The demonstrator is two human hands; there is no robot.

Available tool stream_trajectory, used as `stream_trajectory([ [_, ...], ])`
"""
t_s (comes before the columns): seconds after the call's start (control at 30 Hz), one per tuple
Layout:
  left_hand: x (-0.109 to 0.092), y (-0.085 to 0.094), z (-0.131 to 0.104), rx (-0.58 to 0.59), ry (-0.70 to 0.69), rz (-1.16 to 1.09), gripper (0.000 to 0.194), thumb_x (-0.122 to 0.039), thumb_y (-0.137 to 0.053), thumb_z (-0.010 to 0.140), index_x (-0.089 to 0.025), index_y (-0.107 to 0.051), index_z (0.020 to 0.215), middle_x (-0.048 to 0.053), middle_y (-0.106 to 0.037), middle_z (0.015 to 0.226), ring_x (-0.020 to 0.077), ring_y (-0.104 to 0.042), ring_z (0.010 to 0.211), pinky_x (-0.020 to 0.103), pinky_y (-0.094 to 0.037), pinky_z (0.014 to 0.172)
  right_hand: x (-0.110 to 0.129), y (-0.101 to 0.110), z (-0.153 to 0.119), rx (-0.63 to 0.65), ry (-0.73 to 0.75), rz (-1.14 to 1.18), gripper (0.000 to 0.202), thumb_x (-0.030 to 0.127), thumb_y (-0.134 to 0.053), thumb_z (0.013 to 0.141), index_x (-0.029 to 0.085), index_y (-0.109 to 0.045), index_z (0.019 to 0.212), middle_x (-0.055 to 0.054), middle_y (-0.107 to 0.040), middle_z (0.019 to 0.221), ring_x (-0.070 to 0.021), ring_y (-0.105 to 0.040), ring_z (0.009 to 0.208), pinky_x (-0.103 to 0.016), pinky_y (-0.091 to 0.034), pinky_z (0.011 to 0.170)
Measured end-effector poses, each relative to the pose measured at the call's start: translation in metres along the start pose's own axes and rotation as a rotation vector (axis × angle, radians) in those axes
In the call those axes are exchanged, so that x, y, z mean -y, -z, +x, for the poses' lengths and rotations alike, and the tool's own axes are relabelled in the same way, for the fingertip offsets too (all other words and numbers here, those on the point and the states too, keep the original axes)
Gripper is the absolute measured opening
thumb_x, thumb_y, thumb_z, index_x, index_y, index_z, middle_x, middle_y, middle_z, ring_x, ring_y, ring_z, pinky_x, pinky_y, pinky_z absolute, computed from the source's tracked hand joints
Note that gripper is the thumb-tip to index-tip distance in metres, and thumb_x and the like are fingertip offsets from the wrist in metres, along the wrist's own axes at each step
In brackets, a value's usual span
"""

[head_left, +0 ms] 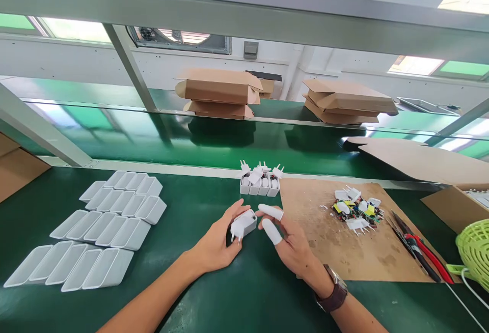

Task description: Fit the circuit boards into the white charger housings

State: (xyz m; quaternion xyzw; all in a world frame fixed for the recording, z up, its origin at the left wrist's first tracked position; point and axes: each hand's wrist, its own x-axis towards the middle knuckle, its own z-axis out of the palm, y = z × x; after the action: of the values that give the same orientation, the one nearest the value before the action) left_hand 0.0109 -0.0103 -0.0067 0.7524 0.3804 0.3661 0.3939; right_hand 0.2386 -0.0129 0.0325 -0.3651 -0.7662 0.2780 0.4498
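My left hand [219,239] is closed around a white charger housing [249,222] just above the green table. A white plug piece with pins [239,227] sits at the housing's near left end, tilted. My right hand [288,239] is just right of the housing, its thumb and index finger apart in white finger cots, with nothing seen between them. Whether its other fingertips touch the housing I cannot tell. Beyond both hands, a row of several upright white housings [260,186] has plug pieces sticking out of their tops.
Several rows of white casings [110,226] lie on the left. A brown cardboard sheet [324,251] on the right bears a pile of circuit boards and plug parts [357,210]. Red-handled pliers [424,249], tweezers and a green basket [473,251] are farther right.
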Motion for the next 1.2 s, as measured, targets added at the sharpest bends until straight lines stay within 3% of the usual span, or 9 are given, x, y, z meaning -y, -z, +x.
stream_trajectory([
  [0.13,-0.007,-0.001,0.002,-0.085,0.104,-0.245,0.067,-0.028,-0.059,0.098,-0.027,-0.030,0.158,0.013,-0.060,0.148,0.0242,-0.063,0.132,0.046,-0.053,0.112,-0.009,-0.004,0.006,0.019,0.122,-0.111,0.035,0.017,-0.058,0.100,0.026,-0.060,0.134,-0.011,-0.067,0.131,-0.0220,-0.067,0.120,-0.041,-0.059,0.102],
  [0.3,-0.016,0.001,0.004,-0.089,0.252,-0.417,0.060,-0.044,-0.055,0.101,-0.027,-0.037,0.156,0.013,-0.060,0.150,0.0268,-0.063,0.133,0.047,-0.053,0.112,-0.009,-0.011,0.008,0.057,0.186,-0.079,0.029,0.023,-0.065,0.100,0.027,-0.060,0.128,-0.009,-0.067,0.129,-0.0195,-0.068,0.119,-0.038,-0.059,0.103],
  [0.47,-0.015,0.001,0.003,-0.067,0.284,-0.461,0.064,-0.047,-0.055,0.102,-0.026,-0.032,0.157,0.016,-0.055,0.155,0.0280,-0.055,0.142,0.049,-0.050,0.116,-0.012,-0.014,0.002,0.192,0.290,-0.306,0.025,0.022,-0.057,0.104,0.023,-0.062,0.129,-0.014,-0.067,0.129,-0.0223,-0.071,0.113,-0.038,-0.064,0.093],
  [0.63,-0.010,-0.001,-0.001,-0.086,0.244,-0.413,0.064,-0.045,-0.058,0.101,-0.027,-0.030,0.156,0.016,-0.053,0.156,0.0271,-0.055,0.142,0.050,-0.046,0.119,-0.018,-0.015,-0.006,0.233,0.274,-0.435,0.022,0.015,-0.056,0.101,0.021,-0.063,0.121,-0.012,-0.069,0.125,-0.0201,-0.074,0.096,-0.032,-0.066,0.077],
  [0.87,-0.006,-0.002,0.000,-0.214,0.130,-0.273,0.076,-0.044,-0.070,0.094,-0.030,-0.029,0.157,0.017,-0.057,0.152,0.0295,-0.057,0.139,0.050,-0.047,0.118,-0.016,-0.008,-0.007,0.171,0.225,-0.434,0.038,0.005,-0.055,0.094,0.022,-0.061,0.128,-0.012,-0.067,0.130,-0.0207,-0.069,0.113,-0.032,-0.063,0.088],
  [0.97,-0.002,-0.002,0.002,-0.260,0.126,-0.235,0.071,-0.044,-0.069,0.095,-0.029,-0.034,0.154,0.015,-0.062,0.146,0.0288,-0.062,0.134,0.047,-0.052,0.113,-0.020,-0.011,-0.007,0.249,0.165,-0.459,0.037,0.002,-0.057,0.090,0.022,-0.064,0.121,-0.010,-0.069,0.127,-0.0199,-0.070,0.110,-0.030,-0.063,0.088],
  [1.1,0.003,0.000,-0.004,-0.295,0.246,-0.146,0.056,-0.048,-0.061,0.096,-0.030,-0.046,0.147,0.010,-0.071,0.134,0.0287,-0.069,0.124,0.045,-0.059,0.105,-0.022,-0.019,-0.009,0.262,0.150,-0.495,0.024,0.015,-0.063,0.094,0.017,-0.067,0.117,-0.011,-0.071,0.126,-0.0218,-0.071,0.108,-0.031,-0.062,0.090],
  [1.2,0.011,-0.007,0.003,-0.313,0.302,-0.040,0.061,-0.049,-0.066,0.088,-0.033,-0.048,0.145,0.008,-0.074,0.129,0.0343,-0.071,0.120,0.052,-0.061,0.102,-0.017,-0.013,-0.005,0.306,0.171,-0.549,0.024,0.033,-0.064,0.099,0.017,-0.068,0.116,-0.011,-0.068,0.134,-0.0209,-0.071,0.111,-0.027,-0.061,0.091],
])
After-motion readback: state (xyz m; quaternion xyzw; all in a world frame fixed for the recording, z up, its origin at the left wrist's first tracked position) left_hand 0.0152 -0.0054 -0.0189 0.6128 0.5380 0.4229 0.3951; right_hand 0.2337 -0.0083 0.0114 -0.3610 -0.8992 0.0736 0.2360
